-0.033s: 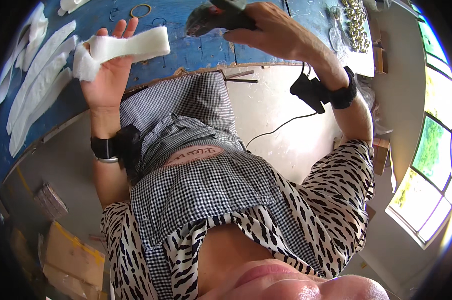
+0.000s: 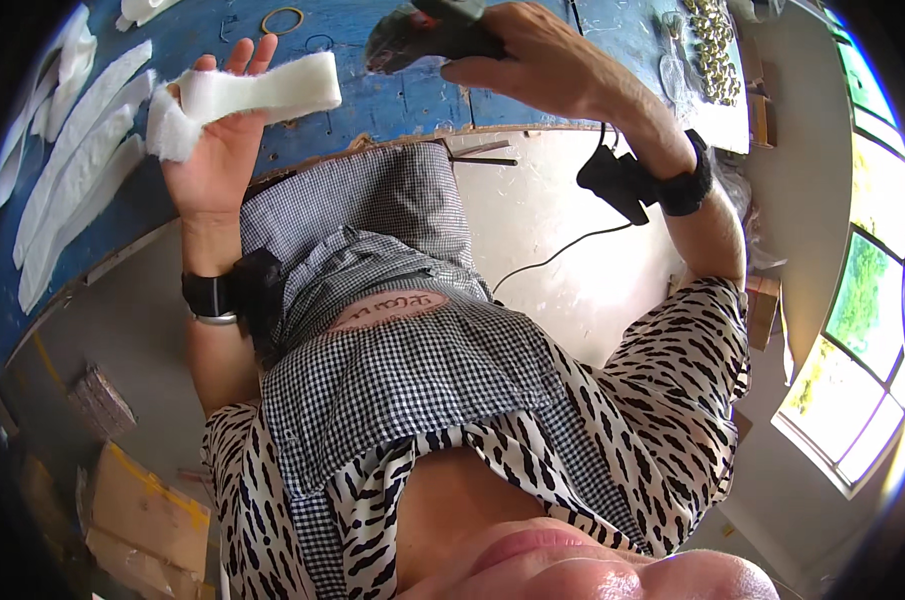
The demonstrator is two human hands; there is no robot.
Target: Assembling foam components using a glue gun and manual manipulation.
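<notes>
My left hand [image 2: 216, 168] is raised palm up at the table's near edge, its fingertips stretched out past a white fuzzy fabric strip [image 2: 264, 92]. The strip crosses the fingers and bends around by the thumb, which it partly covers; its far end sticks out to the right. Over the table, my right hand [image 2: 547, 68] is closed around a dark grey-green rounded object [image 2: 412, 42] with a small red spot. Its kind is not clear, and the top frame edge cuts it off. It is to the right of the strip, apart from it.
Several white strips [image 2: 77, 190] lie on the blue table [image 2: 367, 110] at the left. A tan ring [image 2: 281, 20] lies farther back. A gold chain [image 2: 712, 50] is at the far right. Below the table hangs a black cable [image 2: 562, 248]; cardboard boxes [image 2: 147, 510] stand lower left.
My right hand has shifted slightly to the left and away from me with the dark object in it. The left hand and the strip look the same.
</notes>
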